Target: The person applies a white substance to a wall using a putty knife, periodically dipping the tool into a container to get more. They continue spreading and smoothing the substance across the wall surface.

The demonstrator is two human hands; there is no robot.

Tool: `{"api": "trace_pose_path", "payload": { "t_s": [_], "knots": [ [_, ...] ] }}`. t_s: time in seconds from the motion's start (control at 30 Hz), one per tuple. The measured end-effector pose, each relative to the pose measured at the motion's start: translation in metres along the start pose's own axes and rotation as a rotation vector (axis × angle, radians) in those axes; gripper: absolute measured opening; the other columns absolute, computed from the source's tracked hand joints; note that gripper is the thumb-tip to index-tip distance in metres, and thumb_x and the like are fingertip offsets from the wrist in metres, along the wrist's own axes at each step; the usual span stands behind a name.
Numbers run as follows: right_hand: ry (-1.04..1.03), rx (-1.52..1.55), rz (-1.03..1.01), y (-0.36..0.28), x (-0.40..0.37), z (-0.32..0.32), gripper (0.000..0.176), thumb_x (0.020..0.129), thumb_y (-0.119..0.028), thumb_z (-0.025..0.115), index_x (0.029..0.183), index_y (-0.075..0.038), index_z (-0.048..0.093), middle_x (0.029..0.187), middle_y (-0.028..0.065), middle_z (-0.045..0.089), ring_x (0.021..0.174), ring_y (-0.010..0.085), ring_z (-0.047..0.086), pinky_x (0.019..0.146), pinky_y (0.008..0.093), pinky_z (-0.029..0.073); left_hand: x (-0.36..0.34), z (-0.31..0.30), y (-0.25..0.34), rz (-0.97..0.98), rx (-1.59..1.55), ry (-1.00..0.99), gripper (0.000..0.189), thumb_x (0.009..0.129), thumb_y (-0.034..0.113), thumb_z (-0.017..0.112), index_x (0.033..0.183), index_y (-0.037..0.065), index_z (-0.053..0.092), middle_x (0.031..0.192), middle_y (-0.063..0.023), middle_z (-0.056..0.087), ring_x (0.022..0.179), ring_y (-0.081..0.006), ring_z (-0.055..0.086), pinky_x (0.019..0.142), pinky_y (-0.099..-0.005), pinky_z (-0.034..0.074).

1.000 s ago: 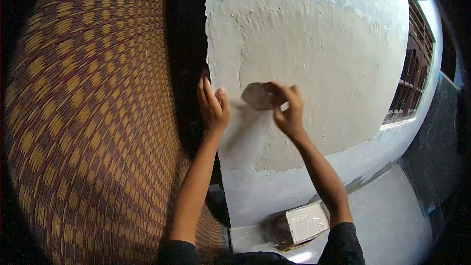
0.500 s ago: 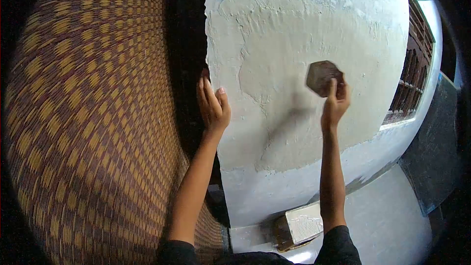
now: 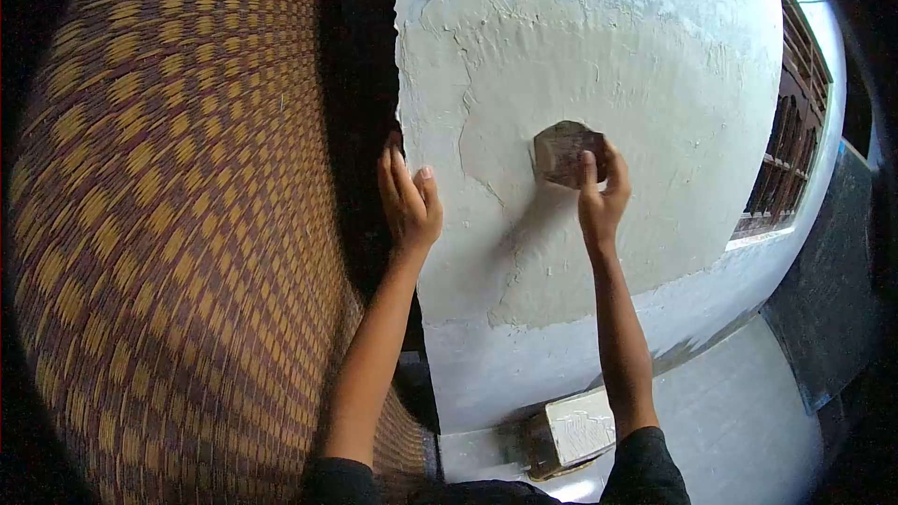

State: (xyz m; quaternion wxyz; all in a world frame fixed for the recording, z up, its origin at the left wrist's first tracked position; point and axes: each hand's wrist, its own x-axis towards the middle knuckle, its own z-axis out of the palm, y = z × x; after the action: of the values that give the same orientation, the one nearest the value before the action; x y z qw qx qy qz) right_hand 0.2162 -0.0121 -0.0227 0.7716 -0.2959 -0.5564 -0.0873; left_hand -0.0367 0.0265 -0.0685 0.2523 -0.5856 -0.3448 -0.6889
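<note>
A dark, flat, roughly hexagonal piece is held by its right side in my right hand, thumb on the near face. It is at the wall's coat of beige plaster, which has ridges and a rough outline on the white wall. The shadow of my hand and the piece falls down and to the left. My left hand rests at the wall's ragged left edge, its fingers stretched upward and apart from the thumb, which lies over the wall face. It holds nothing.
A woven brown and yellow mat stands along the left, past a dark gap. A box-like container with pale material on top sits on the floor below. At the right are a barred window and a dark panel.
My right hand has moved left across the plaster with the hexagonal piece, which is now turned a little differently. My left hand stays at the wall's edge.
</note>
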Motion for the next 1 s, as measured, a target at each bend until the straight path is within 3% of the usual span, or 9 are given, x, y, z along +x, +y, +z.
{"api": "trace_pose_path", "payload": {
  "t_s": [0.23,0.37,0.43,0.5,0.57,0.63,0.83,0.93,1.0],
  "knots": [
    [-0.346,-0.189,-0.185,0.006,-0.029,0.002,0.029,0.084,-0.004,0.067,0.113,-0.002,0.065,0.09,0.0124,0.066,0.079,0.0228,0.06,0.074,0.0305,0.047,-0.002,0.002,-0.001,-0.046,-0.042,-0.018,0.053,0.099,0.022,0.044,0.138,-0.011,0.031,0.14,-0.0312,0.035,0.128,-0.0441,0.038,0.107,-0.0473,0.032],
    [0.106,0.112,0.049,0.016,0.006,-0.01,0.026,0.091,-0.012,0.064,0.114,0.001,0.064,0.102,0.0141,0.066,0.091,0.0212,0.063,0.081,0.0328,0.049,-0.003,0.003,0.0,-0.045,0.03,-0.007,0.054,0.098,0.023,0.042,0.14,-0.009,0.031,0.142,-0.026,0.037,0.13,-0.0409,0.038,0.109,-0.0478,0.031],
    [0.083,0.337,0.152,0.011,0.0,-0.01,0.027,0.089,-0.01,0.066,0.114,0.0,0.064,0.101,0.0153,0.066,0.088,0.0212,0.062,0.077,0.0314,0.049,0.0,-0.001,0.002,-0.044,0.004,-0.013,0.054,0.098,0.023,0.043,0.139,-0.01,0.031,0.141,-0.029,0.036,0.129,-0.0427,0.038,0.108,-0.0479,0.031],
    [-0.132,-0.063,-0.119,0.004,-0.019,-0.008,0.027,0.086,-0.005,0.068,0.113,-0.001,0.065,0.097,0.0153,0.065,0.082,0.0209,0.061,0.073,0.0308,0.048,0.0,0.0,0.003,-0.044,-0.029,-0.022,0.054,0.099,0.023,0.044,0.138,-0.012,0.031,0.14,-0.0319,0.035,0.128,-0.0446,0.038,0.108,-0.0479,0.031],
    [-0.352,-0.045,-0.205,-0.001,-0.036,-0.001,0.03,0.082,-0.002,0.068,0.111,-0.003,0.066,0.084,0.0117,0.063,0.074,0.0195,0.056,0.069,0.0311,0.046,-0.002,0.0,0.001,-0.038,0.031,-0.022,0.054,0.099,0.023,0.044,0.138,-0.011,0.031,0.14,-0.0316,0.035,0.128,-0.0444,0.038,0.108,-0.0484,0.031],
    [-0.373,-0.253,-0.242,0.002,-0.033,-0.001,0.028,0.083,-0.004,0.068,0.111,-0.002,0.066,0.086,0.0125,0.064,0.076,0.0198,0.056,0.07,0.0316,0.046,-0.002,-0.001,0.001,-0.032,0.011,-0.021,0.054,0.099,0.023,0.044,0.138,-0.011,0.031,0.14,-0.0315,0.035,0.128,-0.0444,0.037,0.108,-0.0486,0.03],
    [0.285,0.101,0.135,0.037,0.036,-0.041,0.034,0.094,-0.012,0.06,0.124,0.004,0.059,0.108,0.0145,0.066,0.098,0.0213,0.062,0.087,0.0323,0.05,-0.001,0.0,0.002,-0.043,0.037,-0.009,0.054,0.098,0.022,0.042,0.141,-0.008,0.03,0.143,-0.0248,0.037,0.131,-0.0397,0.038,0.109,-0.0475,0.03],
    [0.385,0.112,0.197,0.035,0.044,-0.057,0.034,0.095,-0.012,0.059,0.125,0.004,0.057,0.108,0.0139,0.066,0.098,0.0199,0.062,0.086,0.0315,0.051,-0.002,0.001,0.001,-0.043,0.027,-0.017,0.054,0.099,0.024,0.042,0.139,-0.01,0.031,0.142,-0.028,0.036,0.129,-0.0417,0.038,0.108,-0.0482,0.03],
    [0.229,0.238,0.143,0.027,0.032,-0.052,0.033,0.094,-0.013,0.06,0.122,0.004,0.059,0.107,0.0127,0.066,0.097,0.0197,0.062,0.086,0.0316,0.051,-0.001,0.002,0.001,-0.036,0.029,-0.016,0.053,0.1,0.025,0.041,0.138,-0.011,0.032,0.14,-0.0311,0.035,0.127,-0.0438,0.038,0.107,-0.0491,0.031]
  ]
}}
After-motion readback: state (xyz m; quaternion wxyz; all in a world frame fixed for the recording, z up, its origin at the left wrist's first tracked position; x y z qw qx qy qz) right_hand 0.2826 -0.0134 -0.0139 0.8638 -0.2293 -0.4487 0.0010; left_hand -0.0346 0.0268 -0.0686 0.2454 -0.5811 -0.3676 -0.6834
